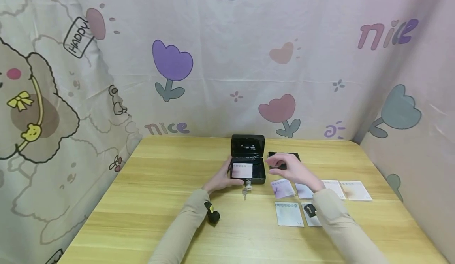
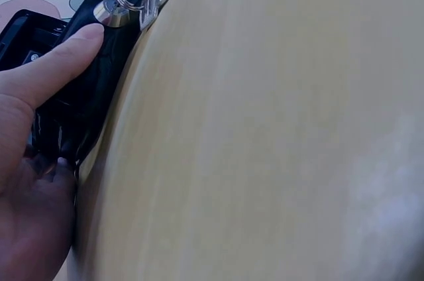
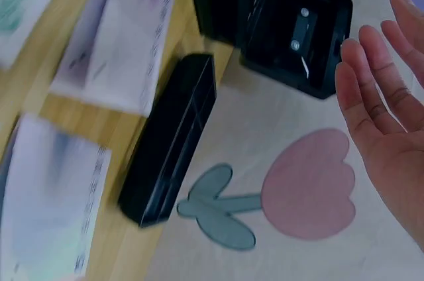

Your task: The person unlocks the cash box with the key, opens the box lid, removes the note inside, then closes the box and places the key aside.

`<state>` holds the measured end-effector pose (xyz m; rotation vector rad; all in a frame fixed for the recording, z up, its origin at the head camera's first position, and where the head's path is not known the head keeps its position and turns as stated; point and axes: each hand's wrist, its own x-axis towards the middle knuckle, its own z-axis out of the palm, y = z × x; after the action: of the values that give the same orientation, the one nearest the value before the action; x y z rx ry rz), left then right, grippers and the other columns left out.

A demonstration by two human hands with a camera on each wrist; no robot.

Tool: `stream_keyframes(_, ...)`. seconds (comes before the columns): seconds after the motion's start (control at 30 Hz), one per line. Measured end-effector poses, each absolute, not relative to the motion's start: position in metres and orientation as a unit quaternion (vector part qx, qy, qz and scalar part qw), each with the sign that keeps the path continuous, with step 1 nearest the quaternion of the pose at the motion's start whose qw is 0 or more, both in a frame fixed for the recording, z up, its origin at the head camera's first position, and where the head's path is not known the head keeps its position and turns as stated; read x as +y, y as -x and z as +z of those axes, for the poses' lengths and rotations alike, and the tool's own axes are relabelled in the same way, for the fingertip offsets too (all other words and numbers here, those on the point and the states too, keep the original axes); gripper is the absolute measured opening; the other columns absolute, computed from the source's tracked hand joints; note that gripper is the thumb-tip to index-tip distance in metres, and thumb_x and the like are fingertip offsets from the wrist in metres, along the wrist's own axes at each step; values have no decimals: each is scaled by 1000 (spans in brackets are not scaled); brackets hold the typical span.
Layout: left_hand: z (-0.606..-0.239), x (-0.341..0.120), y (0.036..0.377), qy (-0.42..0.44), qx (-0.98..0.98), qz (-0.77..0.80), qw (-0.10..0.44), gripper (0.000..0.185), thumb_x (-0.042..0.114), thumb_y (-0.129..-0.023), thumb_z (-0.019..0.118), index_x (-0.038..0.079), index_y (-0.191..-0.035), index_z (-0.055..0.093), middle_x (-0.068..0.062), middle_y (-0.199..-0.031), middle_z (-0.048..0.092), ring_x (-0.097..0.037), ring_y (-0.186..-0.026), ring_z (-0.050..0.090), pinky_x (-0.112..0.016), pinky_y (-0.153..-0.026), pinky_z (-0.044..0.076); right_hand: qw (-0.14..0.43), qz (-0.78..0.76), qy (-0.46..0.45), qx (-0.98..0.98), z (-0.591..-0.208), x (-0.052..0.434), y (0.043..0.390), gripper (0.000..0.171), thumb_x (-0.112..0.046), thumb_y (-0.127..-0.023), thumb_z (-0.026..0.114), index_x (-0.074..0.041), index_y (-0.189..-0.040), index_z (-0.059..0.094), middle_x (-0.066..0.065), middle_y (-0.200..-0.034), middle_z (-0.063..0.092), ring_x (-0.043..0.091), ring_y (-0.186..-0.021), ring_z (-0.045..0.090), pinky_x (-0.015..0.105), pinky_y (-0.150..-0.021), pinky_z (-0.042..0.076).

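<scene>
A small black cash box stands with its lid raised, and a pale printed paper card lies inside. My left hand holds the box at its left front corner; in the left wrist view the thumb presses the front beside the lock. Keys hang from that lock on a ring. To the box's right my right hand hovers with fingers loosely bent and nothing in them. Behind it sits a black tray, partly hidden in the head view.
Several pale cards lie in two rows at the right, among them a purplish one, a beige one and a greenish one. My right forearm covers some of them. A printed curtain hangs behind the wooden table.
</scene>
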<state>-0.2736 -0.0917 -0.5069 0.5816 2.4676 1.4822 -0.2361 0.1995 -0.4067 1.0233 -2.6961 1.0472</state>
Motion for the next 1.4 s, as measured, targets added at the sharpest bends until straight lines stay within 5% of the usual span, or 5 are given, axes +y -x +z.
stream_keyframes(0.2,-507,-92,272,-189,837,503,107,121,30,-79,87,9,-163,2,-17,-171,5,-35,-158,12,-54,-129,12,-8,353,-333,-874,-411,178,254,32,-14,-92,73,-2,-122,69,17,-120,73,31,-106,68,50,-96,56)
stream_keyframes(0.73,-509,-92,272,-203,833,505,99,119,29,-81,85,10,-163,2,-17,-171,7,-34,-158,13,-55,-128,15,-90,405,-298,-860,-442,141,290,33,-6,-94,68,5,-125,65,22,-125,70,36,-116,68,45,-97,58)
stream_keyframes(1.4,-510,-94,277,-222,822,516,99,118,27,-80,86,8,-163,4,-20,-170,9,-36,-157,14,-57,-128,16,-106,411,-291,-857,-461,121,306,35,2,-89,69,6,-124,66,23,-126,69,37,-120,65,50,-105,53)
